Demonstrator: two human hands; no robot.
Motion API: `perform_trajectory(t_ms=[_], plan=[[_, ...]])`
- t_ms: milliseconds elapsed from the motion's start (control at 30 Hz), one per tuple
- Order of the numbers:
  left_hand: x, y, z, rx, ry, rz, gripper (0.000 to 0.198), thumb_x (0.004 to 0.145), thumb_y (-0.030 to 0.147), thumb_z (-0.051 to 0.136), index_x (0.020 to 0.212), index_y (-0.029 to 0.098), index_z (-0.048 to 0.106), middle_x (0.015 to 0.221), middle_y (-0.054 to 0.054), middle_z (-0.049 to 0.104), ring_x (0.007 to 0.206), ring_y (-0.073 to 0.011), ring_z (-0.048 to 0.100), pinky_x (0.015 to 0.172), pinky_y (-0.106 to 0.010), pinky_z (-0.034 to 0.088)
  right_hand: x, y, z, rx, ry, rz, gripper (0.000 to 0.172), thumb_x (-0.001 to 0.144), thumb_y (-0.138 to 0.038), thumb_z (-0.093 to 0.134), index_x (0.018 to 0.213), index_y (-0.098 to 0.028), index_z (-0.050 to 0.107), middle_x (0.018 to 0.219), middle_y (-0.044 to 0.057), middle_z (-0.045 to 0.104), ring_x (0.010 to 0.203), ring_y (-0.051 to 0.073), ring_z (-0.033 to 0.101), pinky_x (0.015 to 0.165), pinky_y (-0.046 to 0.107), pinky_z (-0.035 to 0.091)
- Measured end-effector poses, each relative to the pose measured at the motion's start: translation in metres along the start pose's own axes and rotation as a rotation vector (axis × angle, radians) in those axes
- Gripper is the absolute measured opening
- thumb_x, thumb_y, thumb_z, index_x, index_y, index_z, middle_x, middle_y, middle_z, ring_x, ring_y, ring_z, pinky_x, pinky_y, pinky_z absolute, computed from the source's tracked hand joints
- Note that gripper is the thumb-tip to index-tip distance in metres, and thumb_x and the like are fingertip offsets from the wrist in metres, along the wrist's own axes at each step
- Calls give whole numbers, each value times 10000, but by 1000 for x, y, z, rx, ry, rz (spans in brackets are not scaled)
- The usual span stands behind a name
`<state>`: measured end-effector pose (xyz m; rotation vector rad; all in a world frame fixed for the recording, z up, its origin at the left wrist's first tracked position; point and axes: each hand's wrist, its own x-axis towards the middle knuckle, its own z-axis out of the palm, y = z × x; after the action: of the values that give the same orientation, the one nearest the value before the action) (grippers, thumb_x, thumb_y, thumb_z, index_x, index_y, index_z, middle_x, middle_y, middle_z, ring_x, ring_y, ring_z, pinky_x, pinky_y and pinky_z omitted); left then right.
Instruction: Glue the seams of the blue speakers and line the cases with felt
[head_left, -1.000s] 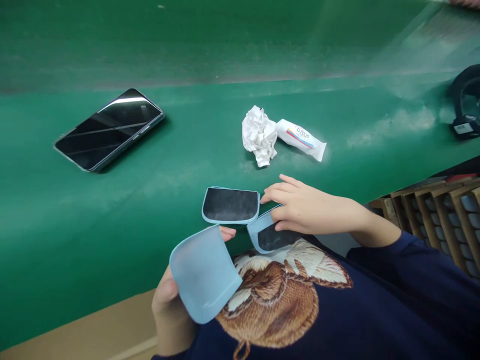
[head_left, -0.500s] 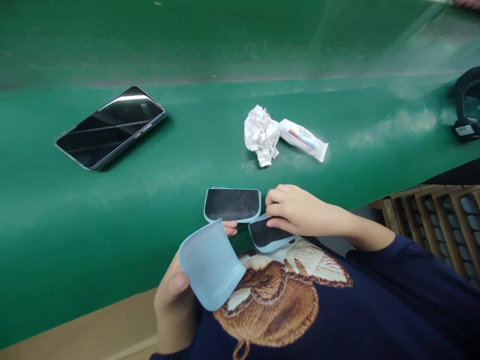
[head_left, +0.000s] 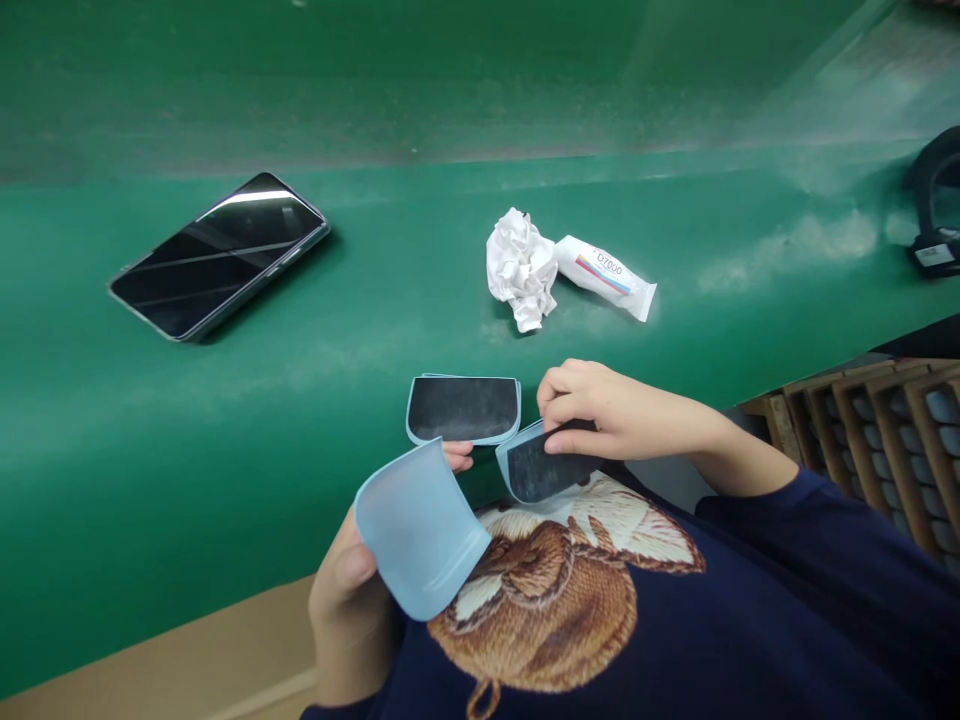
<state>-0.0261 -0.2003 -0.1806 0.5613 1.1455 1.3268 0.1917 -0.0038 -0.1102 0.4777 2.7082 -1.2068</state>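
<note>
While left fingers hold a blue pouch, right fingers pinch another pouch (black-lined).

I saw bright light, pale glare on the green desk, a white streak on the phone, soft shadows.

Left hand holding blue sleeve, right hand — pinching black-lined sleeve

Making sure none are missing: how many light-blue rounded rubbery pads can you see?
3. One blue pad sits in the left hand, a second lies black side up on the green mat, a third is pinched by the right hand. More could be hidden beneath.
</note>
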Motion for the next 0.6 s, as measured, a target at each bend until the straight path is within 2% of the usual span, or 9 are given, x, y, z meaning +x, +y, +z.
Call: perform_trajectory(t_ms=[67,167,400,600], plan=[[1,-2,-6,51,-61,10,792,645,759,587,1120,139,712,1253,-170,639,1253,-450,490,1042,-530,406,0,-1,3,-70,-35,14,207,949,-325,588,850,-169,681,1024,66,590,939,203,499,876,366,378],[-1,-4,-9,35,-34,-3,812,661,774,548,1160,148,688,1313,-155,602,1283,-438,462,1035,-506,416,4,0,14,-162,-52,51,201,939,-331,600,881,-171,708,1068,81,588,970,225,504,881,389,390],[-5,-6,-7,-4,-33,-34,805,647,750,571,1178,153,675,1335,-147,591,1301,-435,450,1027,-501,427,4,1,29,-176,24,124,171,917,-324,636,873,-171,696,1036,67,589,927,201,506,854,370,404],[-3,-5,-7,-43,-57,-50,844,620,736,611,1193,119,666,1342,-172,584,1299,-462,448,1081,-535,376,0,-3,39,-231,102,170,186,874,-336,688,927,-166,634,1037,74,585,920,219,505,792,355,404]])
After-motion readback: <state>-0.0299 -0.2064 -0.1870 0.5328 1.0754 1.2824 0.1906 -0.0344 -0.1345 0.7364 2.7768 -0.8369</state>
